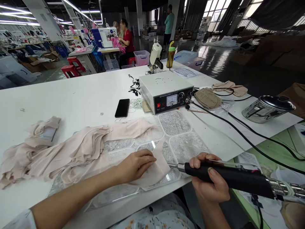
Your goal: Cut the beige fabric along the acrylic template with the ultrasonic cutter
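We see a broad white table (54,98) with a clear mat (183,146) flat along its near edge. A pile (71,149) of pale pink cloth spreads from the table's left side onto the mat. Beyond the mat, we find a phone (122,108) lying flat, a loose coil of string (137,103) beside it, then a box (166,90) (dial and knobs facing us). Black scraps (135,85) lie left of the box. Farther back stand a cream machine (156,55) and a bottle (171,57), with a printed sheet (185,72) nearby. On our right, a steel mug (264,108) sits near the edge, and black cables (221,117) cross the tabletop.
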A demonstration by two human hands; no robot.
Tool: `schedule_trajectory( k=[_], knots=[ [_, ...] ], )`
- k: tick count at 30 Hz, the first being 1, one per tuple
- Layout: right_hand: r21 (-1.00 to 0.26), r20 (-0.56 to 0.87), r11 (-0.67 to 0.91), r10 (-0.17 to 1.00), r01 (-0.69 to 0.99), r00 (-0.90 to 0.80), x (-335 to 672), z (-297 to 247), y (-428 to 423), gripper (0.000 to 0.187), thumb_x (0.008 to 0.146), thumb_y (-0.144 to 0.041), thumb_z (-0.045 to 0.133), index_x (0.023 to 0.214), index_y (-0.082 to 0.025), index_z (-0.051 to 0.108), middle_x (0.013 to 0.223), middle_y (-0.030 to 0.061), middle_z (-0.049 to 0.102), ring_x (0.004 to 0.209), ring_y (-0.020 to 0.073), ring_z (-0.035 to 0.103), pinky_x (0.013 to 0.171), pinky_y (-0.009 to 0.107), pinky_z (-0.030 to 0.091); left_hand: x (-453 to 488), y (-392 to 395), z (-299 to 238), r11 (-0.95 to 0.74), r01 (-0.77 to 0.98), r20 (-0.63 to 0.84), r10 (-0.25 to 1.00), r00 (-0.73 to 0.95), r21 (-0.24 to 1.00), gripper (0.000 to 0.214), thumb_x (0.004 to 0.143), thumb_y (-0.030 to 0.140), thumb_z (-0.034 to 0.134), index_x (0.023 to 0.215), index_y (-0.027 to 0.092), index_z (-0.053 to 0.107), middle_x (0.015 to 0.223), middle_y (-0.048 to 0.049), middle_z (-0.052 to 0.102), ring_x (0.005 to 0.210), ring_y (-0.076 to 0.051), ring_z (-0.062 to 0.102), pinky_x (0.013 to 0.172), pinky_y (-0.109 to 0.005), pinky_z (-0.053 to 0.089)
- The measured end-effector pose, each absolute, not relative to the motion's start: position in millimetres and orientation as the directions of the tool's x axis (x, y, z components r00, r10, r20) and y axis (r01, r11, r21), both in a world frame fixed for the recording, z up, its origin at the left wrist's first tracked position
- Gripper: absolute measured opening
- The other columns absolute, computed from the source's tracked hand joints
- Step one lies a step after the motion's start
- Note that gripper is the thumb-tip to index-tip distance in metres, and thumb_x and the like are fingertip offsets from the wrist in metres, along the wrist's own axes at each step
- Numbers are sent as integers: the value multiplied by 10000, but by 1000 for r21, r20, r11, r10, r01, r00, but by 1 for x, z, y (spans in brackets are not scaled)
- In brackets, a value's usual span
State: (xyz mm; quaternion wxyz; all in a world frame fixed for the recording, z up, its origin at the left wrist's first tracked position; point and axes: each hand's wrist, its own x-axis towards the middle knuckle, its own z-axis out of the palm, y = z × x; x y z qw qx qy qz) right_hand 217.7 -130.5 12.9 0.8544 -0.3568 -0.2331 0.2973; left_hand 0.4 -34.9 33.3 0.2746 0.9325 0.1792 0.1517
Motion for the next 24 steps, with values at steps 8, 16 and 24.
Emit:
schedule_trajectory(
  k=[8,16,24],
  knots=[
    [-727,165,561,702,-395,693,226,19,-138,197,629,-254,538,791,-186,629,687,6,527,480,107,481,442,273,399,21,-9,13,-968,249,203,253,946,45,268,986,245,415,1157,154,600,1211,-133,607,997,-240,603,801,-358,519],
    [-744,198,571,683,-346,703,238,19,-138,194,646,-293,550,796,-192,619,692,5,516,470,101,476,427,272,393,8,-14,26,-962,269,255,272,928,47,265,971,156,398,1140,145,602,1214,-152,605,1097,-249,582,870,-386,508],
    [-711,180,617,622,-337,762,230,12,-126,168,654,-242,557,798,-192,628,725,6,564,485,107,517,461,287,424,20,-11,26,-999,23,169,30,985,45,299,957,94,358,1158,89,580,1135,-166,647,983,-232,631,804,-354,556]
  ],
)
